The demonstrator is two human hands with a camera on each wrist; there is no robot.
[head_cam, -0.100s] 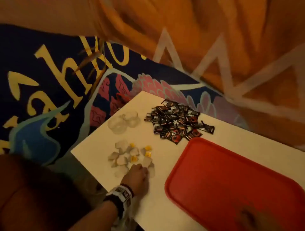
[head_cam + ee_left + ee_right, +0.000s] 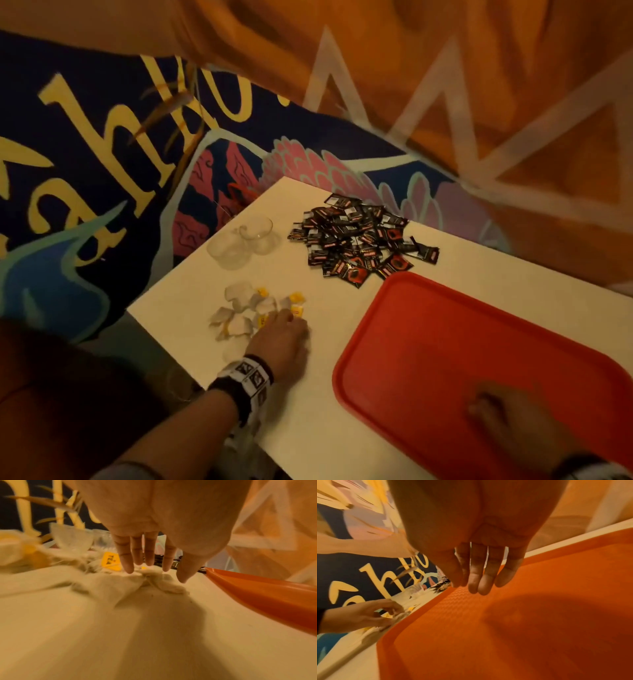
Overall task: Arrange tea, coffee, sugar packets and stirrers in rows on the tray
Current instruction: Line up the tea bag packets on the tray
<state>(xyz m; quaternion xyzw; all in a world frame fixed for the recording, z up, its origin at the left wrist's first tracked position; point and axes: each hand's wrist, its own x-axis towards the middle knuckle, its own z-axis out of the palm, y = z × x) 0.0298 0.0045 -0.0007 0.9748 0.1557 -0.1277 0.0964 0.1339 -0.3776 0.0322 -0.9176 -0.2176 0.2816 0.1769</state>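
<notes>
A white table (image 2: 342, 394) stands low in front of the person, with a dark painted cloth (image 2: 85, 171) behind it. On the table, toward 5 o'clock in the head view, lies a red tray (image 2: 462, 342), and nothing lies on its bare textured floor.

The left hand (image 2: 282, 337) is at about 7 o'clock from the middle of the table, resting over a small heap of tea bags (image 2: 239, 311), pale pouches with yellow tags. From the left wrist view the fingers (image 2: 127, 563) are spread and almost straight, and their tips come down on one crumpled tea bag (image 2: 154, 577). I cannot tell if they already pinch it; in the right wrist view the fingers look a little bent over the bags, but this part is blurred. A yellow tag (image 2: 109, 562) with the word TEA lies just beside the fingertips.

The right hand (image 2: 507, 414) is over the near part of the tray, at 5 o'clock. Its fingers (image 2: 476, 580) are straight and close together, relaxed, and hold nothing; they are low over the tray floor, and I cannot tell whether they touch it.

At 12 o'clock from the tray lies a loose pile of black and red sachets (image 2: 359, 240), near the tray's far edge. At 10 o'clock, between this pile and the table's left edge, stand two clear cups (image 2: 243, 240), touching each other.
</notes>
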